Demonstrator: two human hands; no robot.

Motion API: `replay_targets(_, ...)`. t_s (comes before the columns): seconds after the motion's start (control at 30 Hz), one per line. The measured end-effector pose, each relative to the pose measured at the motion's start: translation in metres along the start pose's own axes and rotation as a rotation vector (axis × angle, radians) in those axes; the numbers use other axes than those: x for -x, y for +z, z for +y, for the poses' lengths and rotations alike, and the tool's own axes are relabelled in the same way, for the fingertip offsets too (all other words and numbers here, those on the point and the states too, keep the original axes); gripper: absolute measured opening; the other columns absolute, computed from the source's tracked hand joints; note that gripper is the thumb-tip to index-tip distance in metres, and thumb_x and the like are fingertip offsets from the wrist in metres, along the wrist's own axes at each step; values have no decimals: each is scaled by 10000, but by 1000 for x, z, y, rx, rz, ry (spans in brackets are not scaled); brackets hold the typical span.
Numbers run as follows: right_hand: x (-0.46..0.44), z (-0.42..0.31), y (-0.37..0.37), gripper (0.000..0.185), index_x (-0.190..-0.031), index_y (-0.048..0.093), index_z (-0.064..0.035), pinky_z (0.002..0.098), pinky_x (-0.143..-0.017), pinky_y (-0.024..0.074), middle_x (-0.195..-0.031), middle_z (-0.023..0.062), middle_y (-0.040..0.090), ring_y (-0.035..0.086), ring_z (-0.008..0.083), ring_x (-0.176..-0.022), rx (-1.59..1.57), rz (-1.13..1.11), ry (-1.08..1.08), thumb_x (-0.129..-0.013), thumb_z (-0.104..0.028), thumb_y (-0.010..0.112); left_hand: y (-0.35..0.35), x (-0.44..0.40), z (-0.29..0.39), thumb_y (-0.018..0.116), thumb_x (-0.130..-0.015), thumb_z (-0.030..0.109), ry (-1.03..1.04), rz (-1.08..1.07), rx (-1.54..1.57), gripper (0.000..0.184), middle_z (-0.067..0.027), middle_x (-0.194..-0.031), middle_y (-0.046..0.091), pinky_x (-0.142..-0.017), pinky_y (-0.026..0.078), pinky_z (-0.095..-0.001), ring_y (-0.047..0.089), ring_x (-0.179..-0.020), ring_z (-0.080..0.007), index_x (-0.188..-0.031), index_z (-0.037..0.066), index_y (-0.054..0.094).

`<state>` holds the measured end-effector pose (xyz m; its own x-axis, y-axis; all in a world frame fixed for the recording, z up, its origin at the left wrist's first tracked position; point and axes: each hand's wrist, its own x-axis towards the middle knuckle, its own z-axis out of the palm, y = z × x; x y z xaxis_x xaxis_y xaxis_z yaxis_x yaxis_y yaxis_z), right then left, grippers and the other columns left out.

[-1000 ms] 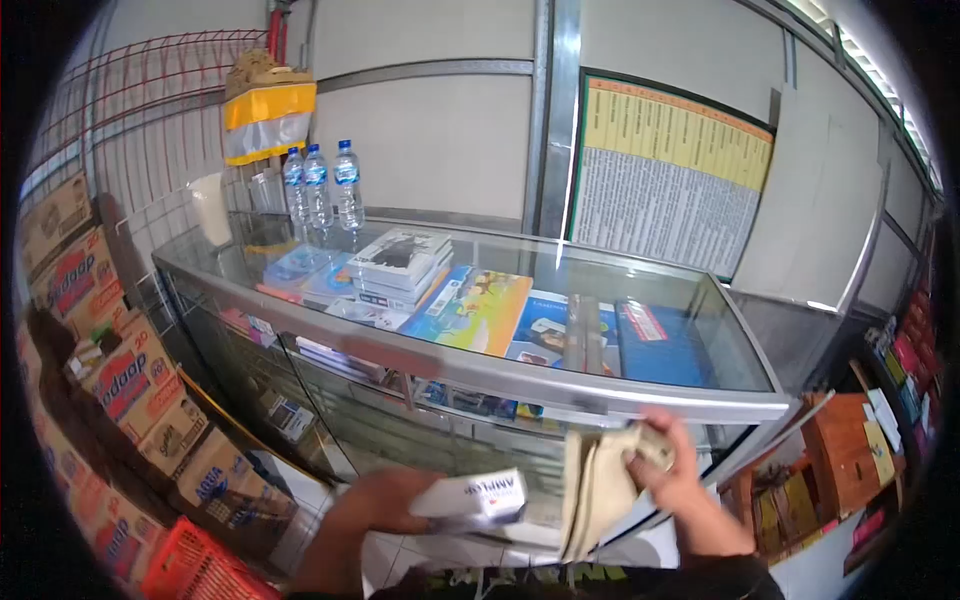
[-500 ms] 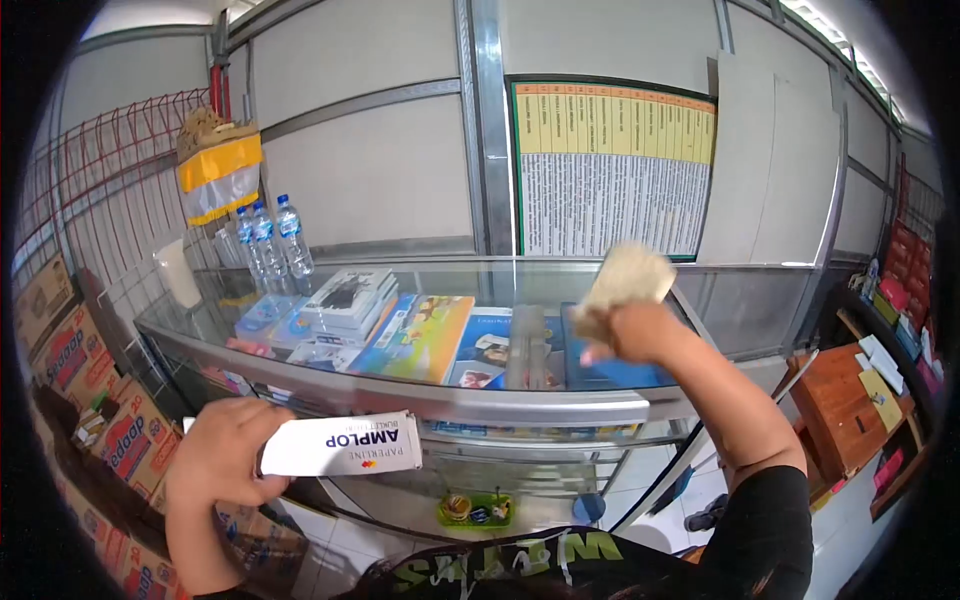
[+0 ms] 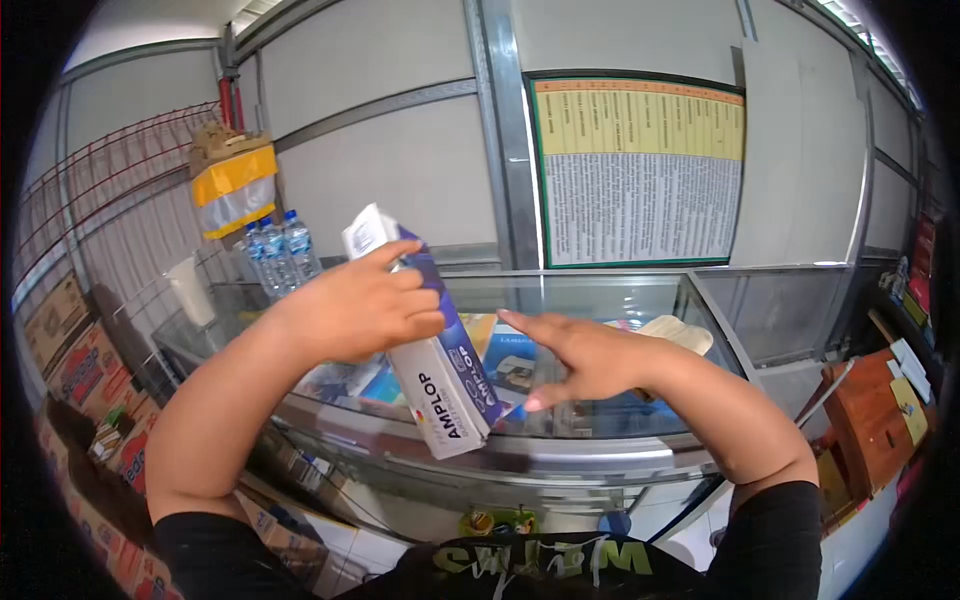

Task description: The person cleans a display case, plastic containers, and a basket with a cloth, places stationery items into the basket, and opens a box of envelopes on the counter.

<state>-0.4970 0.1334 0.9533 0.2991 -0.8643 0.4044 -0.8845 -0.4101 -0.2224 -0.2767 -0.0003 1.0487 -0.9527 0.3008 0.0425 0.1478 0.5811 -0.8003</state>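
Observation:
My left hand (image 3: 365,308) is wrapped round a white and purple envelope box (image 3: 440,385) printed "AMPLOP", tilted above the glass counter. The box's upper end leans away from me, to the left. To its right, my right hand (image 3: 600,358) reaches towards the box with thumb and fingers spread, apart from it. Behind that hand a pale beige cloth (image 3: 680,332) shows on the glass, partly hidden by the hand and wrist. Books lie below the glass, among them a blue one (image 3: 515,365) with a picture.
Several water bottles (image 3: 298,240) stand at the counter's far left, near a hanging yellow and white pack (image 3: 235,190). Cartons (image 3: 90,370) are stacked on the left. A brown wooden cabinet (image 3: 865,430) stands on the right. A printed chart (image 3: 640,170) hangs on the wall.
The box has come up from the lower left to the middle and turned nearly upright. My right hand has let go of the cloth and moved left towards the box.

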Motion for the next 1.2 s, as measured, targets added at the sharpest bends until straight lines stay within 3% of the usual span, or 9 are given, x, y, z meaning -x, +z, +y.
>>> replay_targets(0.17,-38,7,24,789,-1262,321,45,411,-865,395,-1187,253,444,476,400,-1028,-65,40,40,-726,-445,632,56,-43,-27,482,-735,101,164,150,-49,118,11,-806,512,-993,304,-383,511,-925,-147,-841,149,497)
replay_targets(0.27,-42,-2,30,613,-1141,450,45,397,-795,444,-1037,228,537,551,360,-895,67,-175,262,-751,-402,605,100,-69,-39,501,-721,117,245,242,-40,161,-4,-886,522,-1007,286,-395,494,-1004,-158,-878,150,496)
replay_targets(0.37,-30,15,56,400,-981,533,6,362,-660,485,-856,155,579,584,282,-735,527,-5,2,-763,-326,578,133,-87,-41,543,-688,145,329,310,15,278,-34,-1021,532,-1022,263,-414,467,-1091,-192,-962,145,493)
replay_targets(0.5,-18,31,74,329,-839,548,-27,349,-567,478,-730,108,559,579,236,-689,490,93,-100,-773,-348,547,137,-92,-39,618,-686,247,107,526,604,538,-114,-1226,434,-1011,275,-413,395,-1178,-274,-1166,100,423)
replay_targets(0.6,-17,31,76,310,-817,539,-39,348,-548,477,-718,95,537,569,245,-668,503,84,-63,-774,-346,550,134,-83,-28,668,-696,351,-96,225,1552,798,-190,-1325,307,-992,293,-398,344,-1208,-341,-1313,50,260)
replay_targets(0.7,-15,26,81,290,-809,534,-46,344,-543,476,-736,92,527,565,249,-667,457,114,-52,-775,-333,555,141,-64,-12,646,-745,379,148,299,1765,800,-224,-1349,251,-968,319,-374,366,-1191,-340,-1337,36,230)
replay_targets(0.73,-16,26,79,279,-812,534,-47,342,-548,476,-761,96,528,564,250,-676,429,168,-81,-775,-323,558,131,-58,-9,646,-745,379,158,302,1788,800,-224,-1349,251,-968,319,-374,366,-1191,-340,-1337,36,230)
replay_targets(0.8,-17,25,77,269,-816,533,-48,339,-553,476,-785,100,529,564,250,-686,384,207,-102,-775,-312,561,106,-44,-9,687,-704,381,303,208,1084,778,-255,-1353,224,-964,322,-367,373,-1184,-351,-1296,42,312)
replay_targets(1.2,-3,32,45,358,-1002,563,-70,394,-803,425,-1020,105,535,523,287,-955,432,-178,166,-775,-347,563,125,-25,-36,685,-687,421,250,179,1272,551,-280,-1349,187,-883,379,-376,442,-1093,-408,-1071,108,444)
